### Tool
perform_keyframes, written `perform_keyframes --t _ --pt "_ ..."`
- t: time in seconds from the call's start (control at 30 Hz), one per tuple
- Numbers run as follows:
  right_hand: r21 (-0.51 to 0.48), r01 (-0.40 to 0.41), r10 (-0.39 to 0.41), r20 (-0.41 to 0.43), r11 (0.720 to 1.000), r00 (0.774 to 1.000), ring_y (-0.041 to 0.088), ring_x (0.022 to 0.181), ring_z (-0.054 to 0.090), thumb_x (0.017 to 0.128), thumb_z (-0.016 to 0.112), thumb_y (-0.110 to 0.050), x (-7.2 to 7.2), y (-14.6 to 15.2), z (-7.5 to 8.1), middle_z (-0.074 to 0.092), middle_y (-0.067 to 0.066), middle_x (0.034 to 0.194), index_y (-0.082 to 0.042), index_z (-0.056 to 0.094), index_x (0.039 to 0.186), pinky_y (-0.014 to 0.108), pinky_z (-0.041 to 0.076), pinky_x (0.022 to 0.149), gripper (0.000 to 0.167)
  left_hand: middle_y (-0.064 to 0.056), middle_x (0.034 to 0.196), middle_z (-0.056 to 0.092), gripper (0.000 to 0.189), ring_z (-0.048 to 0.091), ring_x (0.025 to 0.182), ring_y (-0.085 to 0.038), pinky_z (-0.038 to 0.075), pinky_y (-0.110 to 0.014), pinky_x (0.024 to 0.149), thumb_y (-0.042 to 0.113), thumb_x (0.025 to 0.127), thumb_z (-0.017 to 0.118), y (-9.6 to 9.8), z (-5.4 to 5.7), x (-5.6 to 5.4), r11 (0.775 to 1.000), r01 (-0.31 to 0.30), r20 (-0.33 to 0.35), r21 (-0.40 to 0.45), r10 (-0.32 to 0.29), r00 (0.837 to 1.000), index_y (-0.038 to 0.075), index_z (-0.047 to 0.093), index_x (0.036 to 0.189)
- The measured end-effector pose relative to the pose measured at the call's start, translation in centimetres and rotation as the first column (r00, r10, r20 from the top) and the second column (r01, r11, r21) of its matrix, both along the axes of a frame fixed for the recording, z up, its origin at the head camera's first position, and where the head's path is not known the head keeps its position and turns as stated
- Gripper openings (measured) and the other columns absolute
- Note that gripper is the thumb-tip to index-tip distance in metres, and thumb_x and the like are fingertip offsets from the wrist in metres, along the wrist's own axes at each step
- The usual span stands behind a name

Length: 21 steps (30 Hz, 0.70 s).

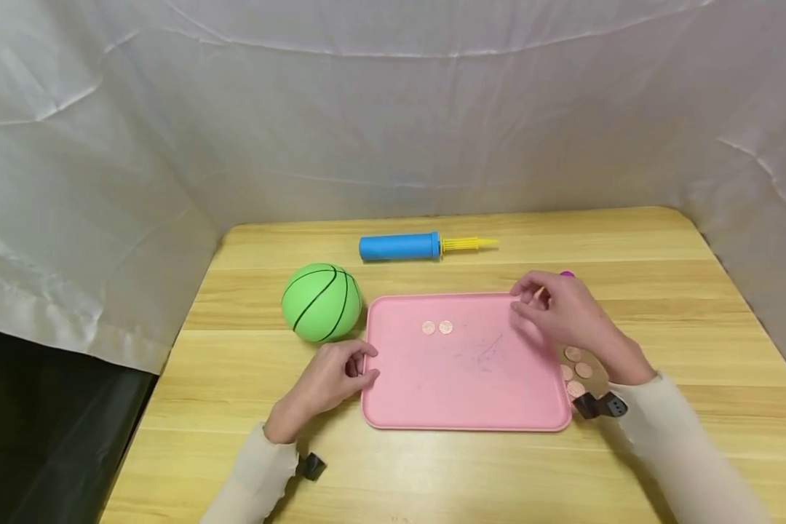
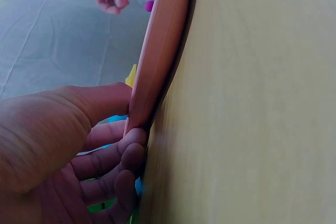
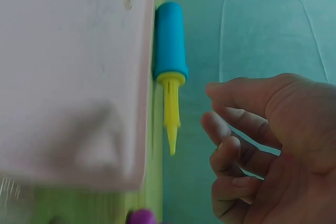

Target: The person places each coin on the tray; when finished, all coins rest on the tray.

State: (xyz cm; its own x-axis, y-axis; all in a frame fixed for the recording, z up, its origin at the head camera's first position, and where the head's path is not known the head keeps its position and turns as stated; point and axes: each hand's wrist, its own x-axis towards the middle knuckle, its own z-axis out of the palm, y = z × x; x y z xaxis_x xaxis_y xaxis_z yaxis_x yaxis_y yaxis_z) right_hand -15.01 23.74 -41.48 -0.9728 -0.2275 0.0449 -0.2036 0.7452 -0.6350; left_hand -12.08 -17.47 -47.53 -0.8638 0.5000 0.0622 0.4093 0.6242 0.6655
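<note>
At its left edge, the pink tray is pinched by my left hand. The left wrist view shows the thumb on the tray's rim and the fingers curled against its outer side. Two coppery coins, one beside the other, lie in the tray's upper middle. Over the tray's top right corner hovers my right hand, fingers loosely bent and thumb apart. Nothing shows between those fingers in the right wrist view. Several similar coins lie on a brown piece right of the tray, partly hidden by my right wrist.
A green ball with black lines sits at the tray's upper left. Behind the tray lies a blue hand pump with a yellow nozzle. A small purple thing peeks out behind my right hand. Pale cloth hangs behind the table.
</note>
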Motion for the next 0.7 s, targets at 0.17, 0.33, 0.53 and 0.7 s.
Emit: perform_keyframes --t 0.17,0.33,0.53,0.7 --pt "0.023 0.010 -0.009 -0.028 1.000 1.000 0.017 0.075 0.056 0.097 0.082 -0.012 1.0 1.9 -0.7 0.072 0.007 0.092 -0.003 0.076 0.112 0.024 0.046 0.063 0.018 0.003 0.079 0.064 0.023 0.058 0.072 -0.007 0.052 -0.020 0.067 0.009 0.092 0.085 0.0 0.0 0.0 1.000 0.000 0.003 0.001 0.000 1.000 0.003 0.076 0.112" --pt "0.040 0.038 -0.037 -0.027 0.998 0.999 0.016 0.077 0.060 0.098 0.082 -0.015 2.1 3.6 -1.4 0.076 0.008 0.094 -0.005 0.077 0.114 0.023 0.048 0.063 0.020 0.004 0.078 0.064 0.023 0.057 0.071 -0.006 0.052 -0.020 0.066 0.009 0.092 0.085 0.0 0.0 0.0 1.000 0.001 0.007 0.002 -0.001 1.000 0.004 0.076 0.113" --pt "0.020 0.061 -0.061 -0.024 0.998 0.998 0.010 0.076 0.058 0.099 0.082 -0.016 2.9 5.8 -2.3 0.075 0.006 0.094 -0.005 0.077 0.115 0.023 0.048 0.063 0.021 0.004 0.078 0.063 0.022 0.057 0.071 -0.005 0.052 -0.020 0.066 0.009 0.092 0.085 -0.1 -0.1 0.1 1.000 0.003 0.016 0.002 -0.003 1.000 0.004 0.076 0.112" --pt "0.017 0.098 -0.098 0.002 0.995 0.995 0.007 0.079 0.060 0.103 0.076 -0.016 3.4 7.7 -3.2 0.077 0.006 0.097 -0.008 0.077 0.115 0.024 0.050 0.065 0.015 0.004 0.078 0.064 0.022 0.058 0.072 -0.008 0.052 -0.020 0.067 0.009 0.092 0.085 -0.1 0.0 0.0 1.000 0.002 0.014 0.004 -0.002 1.000 0.004 0.077 0.112"
